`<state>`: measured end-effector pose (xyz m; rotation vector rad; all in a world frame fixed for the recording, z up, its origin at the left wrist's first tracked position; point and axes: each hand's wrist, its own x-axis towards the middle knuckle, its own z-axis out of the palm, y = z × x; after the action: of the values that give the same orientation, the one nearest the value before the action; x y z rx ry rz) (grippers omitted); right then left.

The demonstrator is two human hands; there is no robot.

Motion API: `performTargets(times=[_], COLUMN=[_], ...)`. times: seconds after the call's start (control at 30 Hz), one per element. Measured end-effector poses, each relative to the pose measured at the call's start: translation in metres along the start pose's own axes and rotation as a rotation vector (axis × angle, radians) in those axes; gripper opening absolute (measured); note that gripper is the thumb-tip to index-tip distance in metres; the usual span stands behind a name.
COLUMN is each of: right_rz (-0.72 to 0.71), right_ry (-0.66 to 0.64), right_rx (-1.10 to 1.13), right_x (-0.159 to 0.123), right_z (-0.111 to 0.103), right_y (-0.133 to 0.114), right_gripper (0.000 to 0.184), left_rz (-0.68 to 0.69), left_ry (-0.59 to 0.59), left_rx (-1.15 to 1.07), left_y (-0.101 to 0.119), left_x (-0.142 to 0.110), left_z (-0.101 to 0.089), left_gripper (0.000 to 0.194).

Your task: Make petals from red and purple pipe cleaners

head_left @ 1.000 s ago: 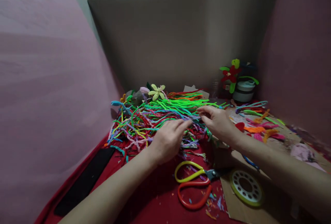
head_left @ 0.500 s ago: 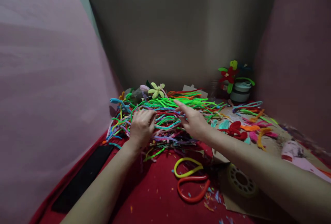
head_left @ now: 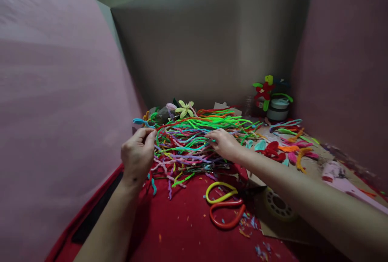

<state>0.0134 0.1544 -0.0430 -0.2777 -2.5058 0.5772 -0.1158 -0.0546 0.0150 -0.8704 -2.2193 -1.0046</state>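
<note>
A big tangled pile of coloured pipe cleaners (head_left: 194, 137) lies on the red cloth (head_left: 182, 233). My left hand (head_left: 138, 155) is at the pile's left edge, fingers pinched together on a red pipe cleaner (head_left: 169, 126) that runs out of the heap. My right hand (head_left: 222, 143) rests on the pile's right part with its fingers curled down into the strands; what they grip is hidden.
Scissors with yellow and red handles (head_left: 224, 203) lie near the front. A tape roll (head_left: 277, 205) sits on cardboard (head_left: 285, 229). Shaped pipe-cleaner petals (head_left: 285, 149) lie at the right. A pot with a red flower (head_left: 274, 104) stands at the back. Walls close in on three sides.
My left hand has moved left from the middle of the pile to its left edge and pinched a strand. My right hand has shifted left and curled into the pile.
</note>
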Motion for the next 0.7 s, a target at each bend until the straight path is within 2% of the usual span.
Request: performTargets(times=[0.07, 0.13, 0.17, 0.27, 0.37, 0.43, 0.5, 0.63, 0.7], right_rz=[0.055, 0.205, 0.273, 0.398, 0.497, 0.592, 0.687, 0.776, 0.787], right_ry=[0.068, 0.029, 0.004, 0.115, 0.240, 0.320, 0.419, 0.572, 0.613], right_rx=[0.150, 0.515, 0.746, 1.269, 1.485, 1.448, 1.294, 1.007, 0.844], right_x=[-0.005, -0.011, -0.014, -0.026, -0.043, -0.054, -0.066, -0.086, -0.093], right_z=[-0.007, -0.013, -0.017, -0.026, -0.036, -0.043, -0.050, -0.064, -0.071], right_y=[-0.016, -0.033, -0.041, -0.053, -0.050, -0.041, -0.027, 0.009, 0.026], right_gripper=[0.031, 0.039, 0.037, 0.023, 0.013, 0.012, 0.012, 0.011, 0.011], left_rz=[-0.017, 0.006, 0.031, 0.152, 0.314, 0.389, 0.412, 0.379, 0.443], left_ry=[-0.031, -0.095, -0.129, -0.206, -0.294, -0.383, -0.497, -0.734, -0.792], left_rx=[-0.105, -0.164, -0.169, -0.112, -0.023, 0.034, 0.081, 0.144, 0.217], left_y=[0.007, 0.019, 0.026, 0.046, 0.059, 0.064, 0.069, 0.093, 0.109], left_x=[-0.006, -0.015, -0.021, -0.040, -0.057, -0.062, -0.062, -0.053, -0.052], left_z=[0.006, 0.012, 0.014, 0.017, 0.016, 0.017, 0.023, 0.048, 0.063], left_gripper=[0.026, 0.024, 0.023, 0.022, 0.023, 0.025, 0.027, 0.029, 0.028])
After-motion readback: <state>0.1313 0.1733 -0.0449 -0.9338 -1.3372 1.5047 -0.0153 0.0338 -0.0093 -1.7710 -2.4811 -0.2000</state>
